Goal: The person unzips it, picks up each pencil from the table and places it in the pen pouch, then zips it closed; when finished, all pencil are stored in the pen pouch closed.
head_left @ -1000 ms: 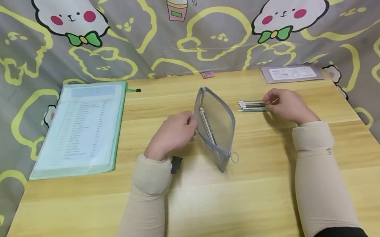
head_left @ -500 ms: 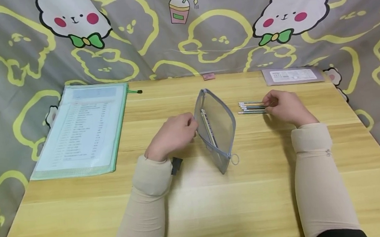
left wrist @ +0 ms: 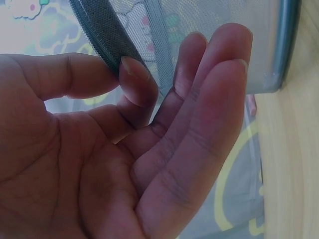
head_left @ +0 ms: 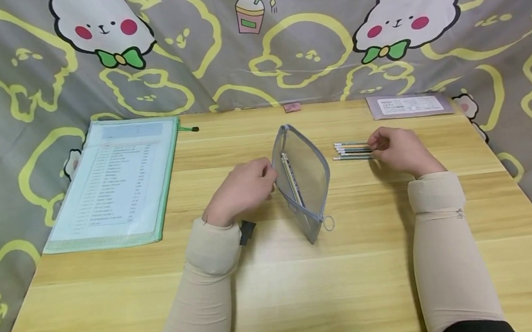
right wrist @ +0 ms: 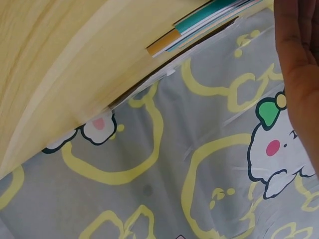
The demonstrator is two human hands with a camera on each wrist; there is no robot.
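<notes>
A grey mesh zip pouch [head_left: 312,172] stands with its mouth spread wide in the head view, several pencils [head_left: 292,179] leaning inside it. At its left rim, my left hand [head_left: 244,187] pinches the zip edge between thumb and index finger; in the left wrist view the other fingers of this hand [left wrist: 164,134] extend beside the mesh. To the right, several loose pencils [head_left: 352,150] lie side by side on the table. My right hand [head_left: 401,148] pinches at their right part, which its fingers hide. Pencil ends [right wrist: 199,22] show in the right wrist view.
A clear, green-edged document pouch [head_left: 109,186] with a printed sheet lies at the left. Along the back edge are a small pink block [head_left: 292,108] and a flat mauve packet [head_left: 409,105] with a white label. A patterned curtain [head_left: 216,48] hangs behind the wooden table [head_left: 336,298].
My right hand has shifted very slightly over the pencils; an orange bit seen earlier between its fingers no longer shows. The left hand and mesh pouch look unchanged.
</notes>
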